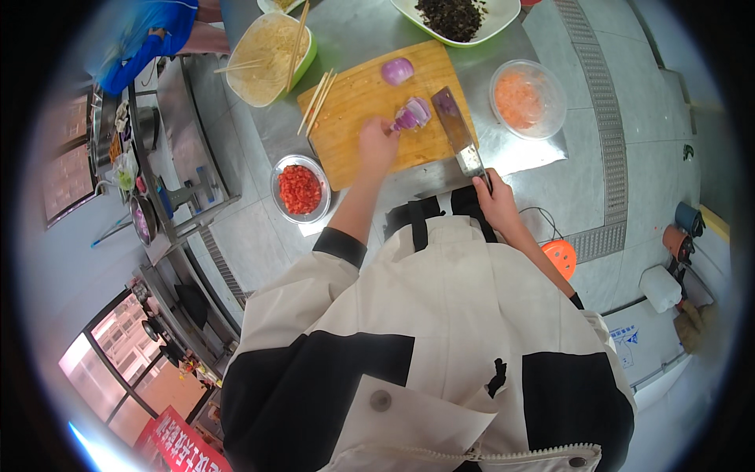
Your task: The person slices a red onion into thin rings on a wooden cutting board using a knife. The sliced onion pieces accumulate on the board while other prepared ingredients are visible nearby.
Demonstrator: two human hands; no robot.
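Observation:
My right hand (497, 199) grips the handle of a Chinese cleaver (454, 127). Its broad blade lies over the right part of a wooden cutting board (348, 138) and points away from me. With fingertips pinched together, my left hand (379, 143) holds the near end of a cut red onion (413, 114), whose layers fan out to the right. A gap of bare board separates that onion from the blade. Farther up the board sits another piece of red onion (397, 71), its smooth rounded side showing. Wooden chopsticks (318, 103) rest across the board's left edge.
The board lies on a metal table (365, 29). Around it are a bowl of diced red food (299, 189), a green-and-white bowl (243, 71) with chopsticks, a bowl of chopped dark food (451, 17) and a plastic tub of orange shreds (519, 100). Another person (147, 41) is at upper left.

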